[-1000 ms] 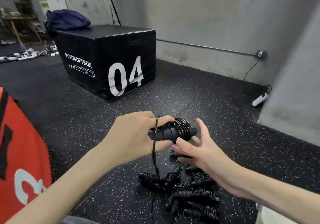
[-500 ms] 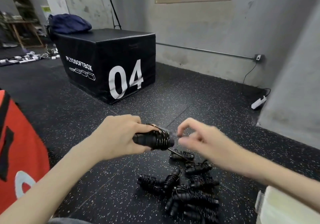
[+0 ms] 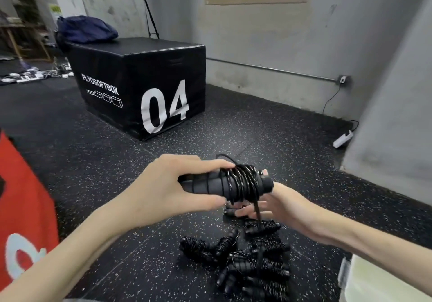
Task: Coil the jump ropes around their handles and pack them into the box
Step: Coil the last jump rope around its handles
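Observation:
My left hand (image 3: 168, 191) grips a pair of black jump-rope handles (image 3: 210, 186) held level above the floor. Black rope (image 3: 243, 182) is coiled in several turns around their right end. One loose strand (image 3: 257, 210) hangs from the coil down toward the floor. My right hand (image 3: 278, 205) is under and behind the coiled end, fingers stretched out to the left, with the strand passing in front of them. A pile of several wound black jump ropes (image 3: 252, 266) lies on the floor below my hands. A pale container edge (image 3: 378, 280) shows at the bottom right.
A black plyo box marked 04 (image 3: 140, 86) stands ahead on the left with a blue bag (image 3: 86, 29) on top. A red plyo box (image 3: 21, 208) is close on my left. A white power strip (image 3: 342, 139) lies by the grey wall at right.
My right hand has dropped from pinching the rope beside the handles to below and behind them. The handles have turned and more coil faces me.

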